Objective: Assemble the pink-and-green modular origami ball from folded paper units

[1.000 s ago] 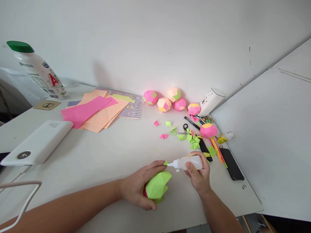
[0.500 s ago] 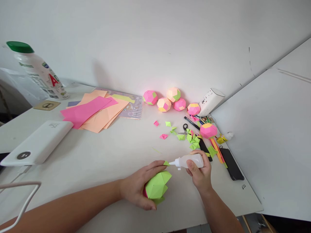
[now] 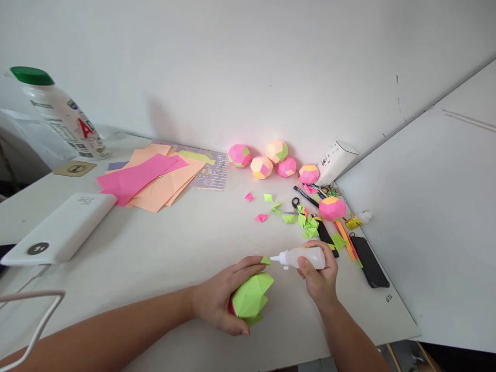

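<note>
My left hand (image 3: 225, 297) is wrapped round a partly built green paper ball (image 3: 251, 298) with pointed flaps on its right side and a bit of pink at its lower left. A small green paper tab (image 3: 265, 261) shows at the tips of that hand's fingers. Lying on its side in my right hand (image 3: 320, 276) is a white glue bottle (image 3: 306, 257), its thin nozzle pointing left, just short of the tab. Folded green paper pieces (image 3: 308, 225) and a few pink ones (image 3: 261, 218) lie beyond my hands.
Several finished paper balls (image 3: 277, 151) stand against the wall. Scissors (image 3: 295, 202), a marker (image 3: 306, 196), a yellow-labelled bottle (image 3: 358, 220) and a black phone (image 3: 369, 261) lie at right. Paper sheets (image 3: 147, 178), a power bank (image 3: 62, 227) and a green-capped bottle (image 3: 64, 113) are at left.
The glue bottle has drawn back very slightly to the right, so its nozzle tip is a little farther from the green tab. My left hand and the ball have stayed put.
</note>
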Motion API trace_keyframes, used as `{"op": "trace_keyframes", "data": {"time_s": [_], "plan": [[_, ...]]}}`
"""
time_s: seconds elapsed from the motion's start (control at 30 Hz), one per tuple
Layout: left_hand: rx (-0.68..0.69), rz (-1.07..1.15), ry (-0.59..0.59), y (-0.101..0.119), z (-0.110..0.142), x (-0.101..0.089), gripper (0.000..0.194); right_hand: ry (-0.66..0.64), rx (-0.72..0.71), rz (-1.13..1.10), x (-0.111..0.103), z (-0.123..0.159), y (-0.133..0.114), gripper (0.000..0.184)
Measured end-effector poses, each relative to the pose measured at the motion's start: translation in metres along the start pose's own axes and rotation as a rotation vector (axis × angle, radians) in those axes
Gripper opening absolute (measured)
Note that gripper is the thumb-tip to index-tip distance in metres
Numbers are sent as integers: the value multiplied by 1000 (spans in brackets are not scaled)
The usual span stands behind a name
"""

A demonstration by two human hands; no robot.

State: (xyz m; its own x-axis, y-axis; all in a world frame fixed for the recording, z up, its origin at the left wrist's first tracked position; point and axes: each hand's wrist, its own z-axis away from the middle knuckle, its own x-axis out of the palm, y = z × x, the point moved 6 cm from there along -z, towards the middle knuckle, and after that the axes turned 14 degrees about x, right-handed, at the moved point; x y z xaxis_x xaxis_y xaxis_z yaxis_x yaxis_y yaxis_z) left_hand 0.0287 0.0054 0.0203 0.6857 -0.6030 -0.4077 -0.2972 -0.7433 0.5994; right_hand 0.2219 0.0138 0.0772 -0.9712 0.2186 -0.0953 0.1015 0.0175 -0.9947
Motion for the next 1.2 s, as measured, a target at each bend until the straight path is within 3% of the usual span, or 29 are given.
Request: {"op": "trace_keyframes", "data": {"time_s": [0.2, 0.43, 0.97, 1.2], "plan": [[0, -6, 5, -1, 1, 0, 96, -9, -288, 207, 3, 8, -20, 22], [-20, -2, -2, -3, 2, 2, 98, -36, -451, 270, 8, 14, -34, 20], [-16, 15, 9, -1, -1, 0, 97, -66, -439, 282, 10, 15, -30, 21], [-23, 23, 1, -2, -2, 0, 95, -120, -520, 285, 14, 18, -35, 25]]}}
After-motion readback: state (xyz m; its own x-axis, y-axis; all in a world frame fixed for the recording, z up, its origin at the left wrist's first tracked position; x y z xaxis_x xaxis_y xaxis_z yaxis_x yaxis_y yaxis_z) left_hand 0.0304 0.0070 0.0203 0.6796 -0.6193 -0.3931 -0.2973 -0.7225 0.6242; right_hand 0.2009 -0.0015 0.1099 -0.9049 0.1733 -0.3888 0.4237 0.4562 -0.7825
